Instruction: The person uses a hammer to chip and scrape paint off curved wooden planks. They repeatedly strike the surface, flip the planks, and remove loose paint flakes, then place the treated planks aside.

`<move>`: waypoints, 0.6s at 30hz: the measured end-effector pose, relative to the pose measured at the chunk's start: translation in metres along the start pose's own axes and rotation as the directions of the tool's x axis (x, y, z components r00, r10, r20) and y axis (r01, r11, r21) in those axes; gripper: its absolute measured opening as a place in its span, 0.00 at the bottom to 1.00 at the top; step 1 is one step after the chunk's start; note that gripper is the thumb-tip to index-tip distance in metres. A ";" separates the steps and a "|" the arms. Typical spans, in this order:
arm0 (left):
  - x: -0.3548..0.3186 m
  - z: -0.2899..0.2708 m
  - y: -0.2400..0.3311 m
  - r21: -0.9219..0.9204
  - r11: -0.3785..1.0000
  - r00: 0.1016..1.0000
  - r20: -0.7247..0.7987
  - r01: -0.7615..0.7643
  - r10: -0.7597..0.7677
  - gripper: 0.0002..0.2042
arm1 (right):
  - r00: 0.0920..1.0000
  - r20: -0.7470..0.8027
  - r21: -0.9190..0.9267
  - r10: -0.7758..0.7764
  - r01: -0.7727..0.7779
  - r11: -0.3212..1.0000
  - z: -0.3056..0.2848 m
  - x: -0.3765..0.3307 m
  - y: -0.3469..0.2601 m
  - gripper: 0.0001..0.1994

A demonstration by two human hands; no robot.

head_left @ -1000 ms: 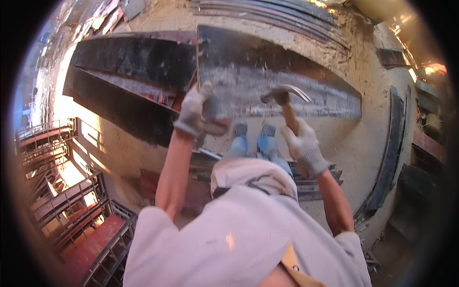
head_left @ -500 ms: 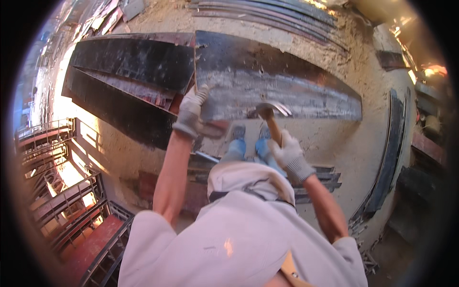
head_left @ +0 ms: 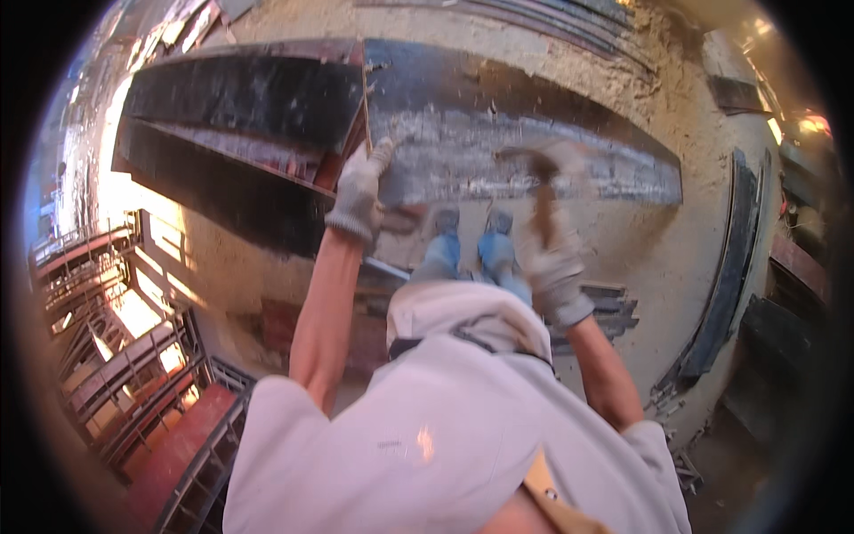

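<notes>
In a knit work glove, my left hand (head_left: 358, 191) is closed on the left edge of a large dark board (head_left: 463, 133), near its lower left corner. The board's grey face is scuffed and dusty, and its far edge curves down to the right. My gloved right hand (head_left: 553, 271) grips the wooden handle of a claw hammer (head_left: 543, 209). The hammer head is smeared by motion, over or just above the board's near edge; I cannot tell whether it touches.
Overlapping black boards (head_left: 240, 98) lie to the left. Long strips (head_left: 534, 22) are stacked at the back. Dark planks (head_left: 734, 267) line the right side, and metal frames (head_left: 133, 356) stand lower left. My shoes (head_left: 447, 221) are close to the board.
The hammer and my right hand have shifted to the right. My left hand keeps its place on the board's edge. The whole view has tilted slightly.
</notes>
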State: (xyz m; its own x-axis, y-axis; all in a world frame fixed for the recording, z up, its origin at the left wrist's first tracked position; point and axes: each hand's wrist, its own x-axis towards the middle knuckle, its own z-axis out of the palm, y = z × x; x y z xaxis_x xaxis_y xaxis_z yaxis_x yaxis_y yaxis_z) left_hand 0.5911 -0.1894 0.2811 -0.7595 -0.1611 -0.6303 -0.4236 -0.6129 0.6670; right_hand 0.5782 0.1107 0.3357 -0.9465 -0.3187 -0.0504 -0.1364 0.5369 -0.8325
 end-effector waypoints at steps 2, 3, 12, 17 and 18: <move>0.000 0.002 -0.001 0.027 0.998 0.998 -0.018 -0.052 0.053 0.19 | 0.901 0.245 -0.214 0.357 -0.309 0.927 0.006 -0.008 0.006 0.10; -0.001 0.002 -0.002 -0.059 0.995 0.993 -0.084 0.075 -0.080 0.17 | 0.901 0.252 -0.177 0.353 -0.315 0.932 0.007 -0.017 0.007 0.10; -0.003 0.008 -0.020 0.081 0.992 0.995 -0.031 -0.093 0.096 0.18 | 0.989 0.053 -0.144 0.135 -0.126 0.982 0.011 -0.026 0.040 0.11; 0.001 0.003 -0.031 0.038 0.992 0.993 -0.003 -0.119 0.119 0.17 | 0.948 0.183 -0.082 0.261 -0.250 0.965 0.018 -0.029 0.047 0.13; 0.006 0.002 -0.032 0.065 0.993 0.994 -0.045 -0.100 0.103 0.16 | 0.952 0.100 -0.110 0.289 -0.278 0.954 0.020 -0.027 0.051 0.13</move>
State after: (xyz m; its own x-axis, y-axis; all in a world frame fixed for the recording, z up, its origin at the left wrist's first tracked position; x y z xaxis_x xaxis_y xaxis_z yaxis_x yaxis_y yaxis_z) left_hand 0.5989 -0.1690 0.2568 -0.7761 -0.2576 -0.5756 -0.3769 -0.5424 0.7508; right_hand 0.6023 0.1316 0.2834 -0.9113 -0.2263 -0.3440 0.1010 0.6870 -0.7196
